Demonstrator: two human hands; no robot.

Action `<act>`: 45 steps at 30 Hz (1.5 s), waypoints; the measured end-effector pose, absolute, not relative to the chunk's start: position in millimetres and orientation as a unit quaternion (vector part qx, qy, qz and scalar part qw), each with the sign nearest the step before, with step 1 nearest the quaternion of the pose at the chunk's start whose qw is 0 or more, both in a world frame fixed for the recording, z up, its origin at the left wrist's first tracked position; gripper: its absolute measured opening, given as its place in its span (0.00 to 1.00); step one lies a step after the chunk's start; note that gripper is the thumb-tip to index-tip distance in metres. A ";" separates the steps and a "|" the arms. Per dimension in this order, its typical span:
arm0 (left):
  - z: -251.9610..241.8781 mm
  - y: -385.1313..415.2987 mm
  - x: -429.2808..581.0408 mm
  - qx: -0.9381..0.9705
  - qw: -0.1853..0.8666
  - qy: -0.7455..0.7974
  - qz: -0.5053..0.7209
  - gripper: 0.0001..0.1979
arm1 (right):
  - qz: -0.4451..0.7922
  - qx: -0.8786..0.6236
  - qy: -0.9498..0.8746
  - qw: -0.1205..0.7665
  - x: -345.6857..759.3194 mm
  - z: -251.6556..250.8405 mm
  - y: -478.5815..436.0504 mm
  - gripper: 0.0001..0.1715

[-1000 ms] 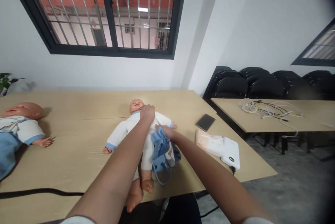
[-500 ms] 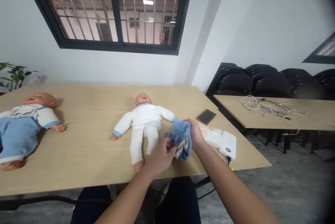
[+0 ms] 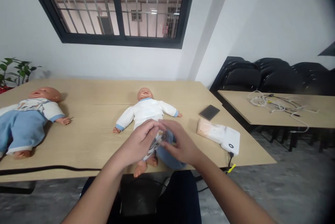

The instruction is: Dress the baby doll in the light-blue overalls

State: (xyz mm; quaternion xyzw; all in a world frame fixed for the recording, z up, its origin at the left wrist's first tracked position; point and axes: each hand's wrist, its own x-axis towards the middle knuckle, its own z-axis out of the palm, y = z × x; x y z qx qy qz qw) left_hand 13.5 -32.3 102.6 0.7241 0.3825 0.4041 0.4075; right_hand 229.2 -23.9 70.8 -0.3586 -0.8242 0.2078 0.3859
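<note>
A baby doll (image 3: 147,110) in a white top with blue cuffs lies on its back on the table, feet toward me. Over its legs, my two hands meet on a small blue cloth garment (image 3: 170,157) with a white printed part. My left hand (image 3: 140,142) grips its printed side, the fingers bent and partly hidden. My right hand (image 3: 181,142) curves round the other side, thumb toward the print. Blue fabric hangs below the right hand onto the table edge. The doll's bare feet show beneath; its legs are mostly covered.
A second doll (image 3: 28,119) in blue trousers lies at the left of the table (image 3: 86,140). To the right are a dark phone-like slab (image 3: 209,112), a pale pack (image 3: 210,129) and a white device (image 3: 231,140) with a cable. Cables (image 3: 277,103) lie on another table.
Both hands have moved left with the garment, from beside the doll to over its legs. The garment is now more spread, its blue part hanging lower. My view has shifted slightly.
</note>
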 end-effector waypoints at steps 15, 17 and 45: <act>72.4 -63.7 -29.8 0.423 0.549 0.283 0.663 0.14 | 0.485 -0.375 -0.591 0.525 204.3 147.6 -25.7 0.21; 85.6 -75.9 -38.7 0.391 0.554 0.189 0.710 0.16 | 0.502 -0.351 -0.597 0.518 213.3 152.6 -39.4 0.22; -39.9 73.2 3.4 0.470 0.365 0.668 0.447 0.13 | 0.378 -0.551 -0.597 0.444 187.5 -38.2 96.6 0.06</act>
